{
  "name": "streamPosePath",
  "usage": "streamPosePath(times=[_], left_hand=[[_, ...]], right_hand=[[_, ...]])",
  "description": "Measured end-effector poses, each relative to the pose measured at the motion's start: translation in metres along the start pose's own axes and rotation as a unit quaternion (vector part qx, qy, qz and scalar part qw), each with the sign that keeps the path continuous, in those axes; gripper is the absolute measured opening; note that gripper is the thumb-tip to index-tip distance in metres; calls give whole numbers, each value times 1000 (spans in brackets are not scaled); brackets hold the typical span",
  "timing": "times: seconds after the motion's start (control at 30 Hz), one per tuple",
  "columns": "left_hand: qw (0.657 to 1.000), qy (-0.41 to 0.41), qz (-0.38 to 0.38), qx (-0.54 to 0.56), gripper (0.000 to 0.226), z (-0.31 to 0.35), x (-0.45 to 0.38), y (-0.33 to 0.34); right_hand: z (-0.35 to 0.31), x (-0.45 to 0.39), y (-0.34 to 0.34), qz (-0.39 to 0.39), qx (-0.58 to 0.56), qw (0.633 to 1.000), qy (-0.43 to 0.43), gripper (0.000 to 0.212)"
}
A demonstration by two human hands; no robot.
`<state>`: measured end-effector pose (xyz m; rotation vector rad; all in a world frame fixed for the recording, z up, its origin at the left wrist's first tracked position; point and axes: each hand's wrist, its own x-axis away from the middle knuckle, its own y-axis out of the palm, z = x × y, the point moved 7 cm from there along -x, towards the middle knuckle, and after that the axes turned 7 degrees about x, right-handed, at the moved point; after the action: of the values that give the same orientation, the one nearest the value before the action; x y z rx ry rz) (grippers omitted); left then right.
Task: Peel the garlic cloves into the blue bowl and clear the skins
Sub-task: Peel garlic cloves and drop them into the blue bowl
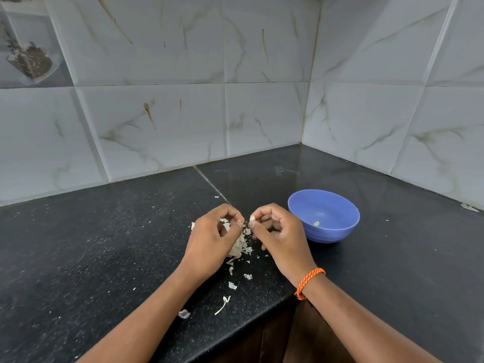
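My right hand [277,231] pinches a small pale garlic clove [252,219] between thumb and forefinger above the black counter. My left hand [213,237] is close beside it, fingertips curled and pinching at a bit of skin near the clove. Under the left hand lies a heap of papery garlic skins [239,248], with what may be the rest of the bulb, partly hidden. The blue bowl [337,233] stands just right of my right hand, with one peeled clove [316,223] inside.
Loose skin flakes [232,285] and a thin stem piece [223,305] are scattered toward the counter's front edge [262,318]. Tiled walls meet in a corner behind the bowl. A seam in the counter [212,184] runs back from my hands.
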<state>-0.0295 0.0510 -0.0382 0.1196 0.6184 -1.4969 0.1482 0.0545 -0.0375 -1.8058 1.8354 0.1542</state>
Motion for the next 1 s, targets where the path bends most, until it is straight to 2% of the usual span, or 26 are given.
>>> streamPosePath(times=[0.13, 0.27, 0.47, 0.6, 0.8, 0.93, 1.0], left_hand=[[1000, 7, 12, -5, 18, 3, 0, -3], [998, 17, 50, -31, 15, 5, -1, -9], [998, 5, 65, -20, 22, 7, 0, -13], [999, 2, 49, -18, 15, 6, -1, -9], [999, -10, 45, -20, 17, 4, 0, -9], [998, -39, 23, 45, 8, 3, 1, -6], [995, -55, 14, 77, 18, 2, 1, -3]], right_hand=[[1, 0, -1, 3, -17, 1000, 3, 11], [2, 1, -2, 7, -27, 1000, 11, 15], [3, -1, -3, 6, -64, 998, 13, 9], [2, -1, -1, -2, -70, 997, 11, 8], [-1, -1, 0, -14, -59, 998, 1, 8], [-3, -1, 1, -20, -49, 999, -11, 11], [-3, -1, 1, -15, -40, 999, -19, 14]])
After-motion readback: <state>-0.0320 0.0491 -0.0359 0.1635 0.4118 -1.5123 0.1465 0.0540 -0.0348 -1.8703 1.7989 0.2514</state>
